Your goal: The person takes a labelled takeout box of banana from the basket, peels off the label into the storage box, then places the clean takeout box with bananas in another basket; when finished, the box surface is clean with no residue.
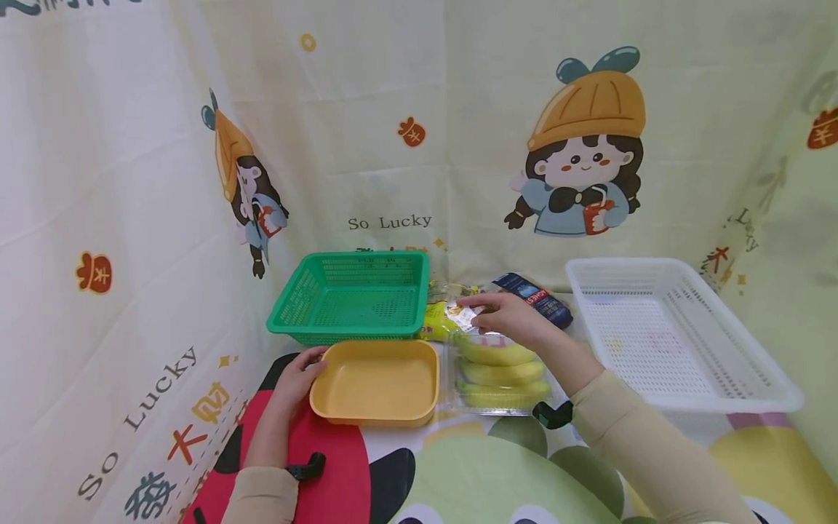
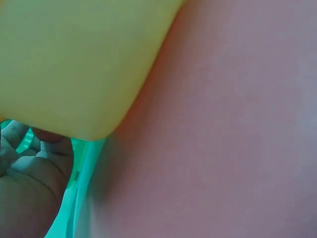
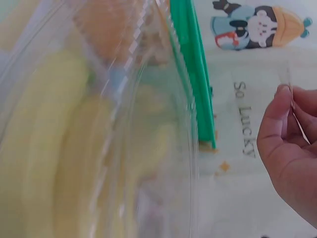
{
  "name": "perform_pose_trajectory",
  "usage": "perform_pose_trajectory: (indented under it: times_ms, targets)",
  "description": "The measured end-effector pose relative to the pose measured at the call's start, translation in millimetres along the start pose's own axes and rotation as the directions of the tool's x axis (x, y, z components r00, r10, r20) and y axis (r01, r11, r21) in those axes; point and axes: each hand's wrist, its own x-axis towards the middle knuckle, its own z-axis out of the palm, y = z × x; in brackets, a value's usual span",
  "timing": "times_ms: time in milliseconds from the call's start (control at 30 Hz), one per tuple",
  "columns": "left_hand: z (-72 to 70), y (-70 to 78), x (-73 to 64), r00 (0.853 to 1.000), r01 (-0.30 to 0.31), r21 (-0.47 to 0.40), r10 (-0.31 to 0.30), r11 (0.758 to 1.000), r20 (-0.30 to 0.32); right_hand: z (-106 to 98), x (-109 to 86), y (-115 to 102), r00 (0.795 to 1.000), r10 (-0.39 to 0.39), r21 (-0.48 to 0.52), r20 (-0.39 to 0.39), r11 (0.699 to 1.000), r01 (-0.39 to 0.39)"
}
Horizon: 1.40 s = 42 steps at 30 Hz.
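Note:
My left hand (image 1: 294, 378) grips the left rim of a yellow-orange plastic basin (image 1: 376, 382). In the left wrist view the basin's side (image 2: 74, 64) partly hides that hand's fingers. My right hand (image 1: 504, 314) is over a yellow packet (image 1: 441, 316), behind a clear plastic box (image 1: 500, 397) of bananas (image 1: 503, 375). In the right wrist view, the right hand (image 3: 290, 144) pinches a thin see-through edge between thumb and finger. It looks like the packet's edge, but the rest of it is hidden there.
A green basket (image 1: 347, 335) stands behind the basin. At the right is a white basket (image 1: 753, 393). Behind the right hand lies a dark blue packet (image 1: 540, 302), and a patterned cloth (image 1: 497, 473) covers the table. Printed curtains (image 1: 366, 160) enclose the back and sides.

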Motion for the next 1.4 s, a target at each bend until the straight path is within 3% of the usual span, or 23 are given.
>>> perform_pose_trajectory:
  times_ms: [233,367,633,767,1000,1167,1400]
  targets:
    - [12.1,-3.8,2.8,1.000,-0.006,-0.166,0.005,0.986,-0.008,30,19.8,-13,0.983,-0.080,0.051,0.167,0.996,0.073]
    - [14.9,-4.9,2.4,1.000,0.003,-0.257,0.005,0.966,0.029,49,33.1,-17,0.969,-0.055,0.077,0.243,0.996,0.037]
    - [14.8,-9.2,2.4,0.994,0.094,-0.353,-0.065,0.931,0.093,89,59.4,-22,0.941,-0.010,0.090,0.338,0.996,-0.022]
    - [13.5,-7.2,0.9,0.990,0.124,-0.382,-0.086,0.916,0.116,107,71.1,-25,0.930,-0.013,0.079,0.367,0.997,-0.018]
    - [8.3,4.5,-8.0,0.986,0.135,-0.391,-0.085,0.910,0.141,141,89.2,-27,0.923,-0.007,-0.014,0.384,1.000,0.013]
    - [8.9,-2.9,-2.2,0.988,0.136,-0.400,-0.092,0.906,0.127,161,96.0,-28,0.916,0.038,-0.076,0.400,0.997,-0.008]
    - [10.9,-11.4,3.6,0.993,0.104,-0.364,-0.075,0.926,0.094,177,104.9,-26,0.907,0.068,-0.131,0.415,0.991,-0.014]
